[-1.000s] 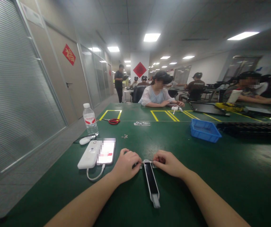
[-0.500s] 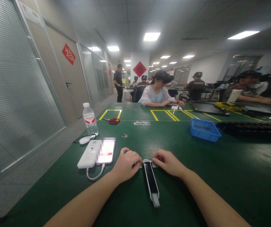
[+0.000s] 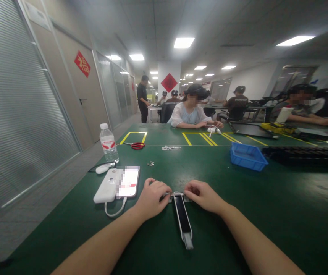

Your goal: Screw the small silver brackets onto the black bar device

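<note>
A long narrow black piece with a white wire-like frame (image 3: pixel 182 214) lies on the green table, pointing away from me. A pale grey tab (image 3: pixel 188 241) sticks out of its near end. At its far end, small light metal tabs stick out to both sides. My left hand (image 3: pixel 154 196) has thumb and fingers pinched at the left tab. On the other side, my right hand (image 3: pixel 202 195) is closed, fingertips at the right tab. The fingers partly hide both tabs.
Left of my hands lie a phone (image 3: pixel 129 183) and a white power bank (image 3: pixel 106 187), with a water bottle (image 3: pixel 109 145) behind. Farther off are red-handled scissors (image 3: pixel 137 145), small metal rings (image 3: pixel 150 164) and a blue bin (image 3: pixel 248 156). A person (image 3: pixel 191 110) sits opposite.
</note>
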Motion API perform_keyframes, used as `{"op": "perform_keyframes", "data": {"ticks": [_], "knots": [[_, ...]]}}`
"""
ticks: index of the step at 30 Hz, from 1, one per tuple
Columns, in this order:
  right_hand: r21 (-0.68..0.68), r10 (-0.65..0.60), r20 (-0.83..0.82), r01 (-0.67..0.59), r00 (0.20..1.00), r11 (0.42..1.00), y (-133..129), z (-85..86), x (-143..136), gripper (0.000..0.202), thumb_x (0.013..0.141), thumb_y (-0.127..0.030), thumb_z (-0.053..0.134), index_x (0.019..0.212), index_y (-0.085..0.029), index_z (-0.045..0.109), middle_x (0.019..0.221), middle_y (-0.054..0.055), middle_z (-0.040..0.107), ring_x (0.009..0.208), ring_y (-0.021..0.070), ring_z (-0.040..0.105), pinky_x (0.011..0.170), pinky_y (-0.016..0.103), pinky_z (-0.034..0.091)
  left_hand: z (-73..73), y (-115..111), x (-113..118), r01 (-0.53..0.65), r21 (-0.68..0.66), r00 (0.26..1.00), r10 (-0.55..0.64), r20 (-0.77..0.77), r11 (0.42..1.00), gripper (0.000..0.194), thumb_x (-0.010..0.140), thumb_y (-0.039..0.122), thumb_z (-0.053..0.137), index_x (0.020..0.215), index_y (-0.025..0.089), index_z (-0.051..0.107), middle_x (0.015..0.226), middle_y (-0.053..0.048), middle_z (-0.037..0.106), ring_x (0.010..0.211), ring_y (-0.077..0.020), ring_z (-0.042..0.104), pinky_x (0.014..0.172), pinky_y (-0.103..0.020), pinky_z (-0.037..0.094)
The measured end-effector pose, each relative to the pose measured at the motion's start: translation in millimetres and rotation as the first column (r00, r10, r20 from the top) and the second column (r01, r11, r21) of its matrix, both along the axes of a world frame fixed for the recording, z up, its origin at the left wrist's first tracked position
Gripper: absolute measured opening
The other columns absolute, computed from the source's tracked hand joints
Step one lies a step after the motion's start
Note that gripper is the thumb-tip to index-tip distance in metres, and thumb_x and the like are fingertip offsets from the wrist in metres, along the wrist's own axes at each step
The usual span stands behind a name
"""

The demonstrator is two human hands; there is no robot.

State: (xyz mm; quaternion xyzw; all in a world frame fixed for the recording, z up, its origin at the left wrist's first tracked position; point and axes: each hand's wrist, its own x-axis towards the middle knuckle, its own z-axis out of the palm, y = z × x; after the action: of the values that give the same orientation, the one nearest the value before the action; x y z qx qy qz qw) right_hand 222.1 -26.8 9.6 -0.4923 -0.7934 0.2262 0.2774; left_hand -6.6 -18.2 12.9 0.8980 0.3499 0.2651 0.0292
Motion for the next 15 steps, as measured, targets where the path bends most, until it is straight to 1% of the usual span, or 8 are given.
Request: {"op": "perform_keyframes", "data": {"ticks": [5,9,15], "knots": [[0.002,0.039,-0.007,-0.039,0.999,0.999,0.5,-1.5,3.1,0.005,0.076,-0.022,0.059,0.077,-0.017,0.06,0.069,0.0,0.052,0.059,0.0109,0.046,0.056,0.023,0.038,-2.5,1.2,-0.6,-0.014,-0.018,1.0,0.014,-0.017,1.0,0.013,0.082,0.018,0.05,0.089,0.022,0.06,0.088,0.001,0.067,0.086,-0.0163,0.058,0.09,-0.038,0.028],[0.001,0.038,0.002,-0.038,0.999,0.999,1.1,-2.2,3.2,0.005,0.077,-0.022,0.058,0.078,-0.017,0.061,0.069,0.0,0.052,0.06,0.011,0.046,0.057,0.023,0.038,-3.1,1.7,-0.4,-0.008,-0.015,1.0,0.008,-0.02,1.0,0.013,0.081,0.016,0.051,0.088,0.022,0.06,0.088,0.002,0.067,0.086,-0.0156,0.058,0.091,-0.038,0.027],[0.008,0.034,0.023,-0.034,0.999,0.999,-0.3,1.6,1.7,0.008,0.078,-0.022,0.057,0.077,-0.017,0.062,0.069,0.0,0.052,0.061,0.0116,0.047,0.058,0.024,0.038,-3.0,2.1,-0.7,0.006,-0.022,1.0,-0.006,-0.011,1.0,0.013,0.08,0.015,0.053,0.088,0.023,0.06,0.088,0.002,0.067,0.086,-0.0163,0.057,0.092,-0.039,0.026]]}}
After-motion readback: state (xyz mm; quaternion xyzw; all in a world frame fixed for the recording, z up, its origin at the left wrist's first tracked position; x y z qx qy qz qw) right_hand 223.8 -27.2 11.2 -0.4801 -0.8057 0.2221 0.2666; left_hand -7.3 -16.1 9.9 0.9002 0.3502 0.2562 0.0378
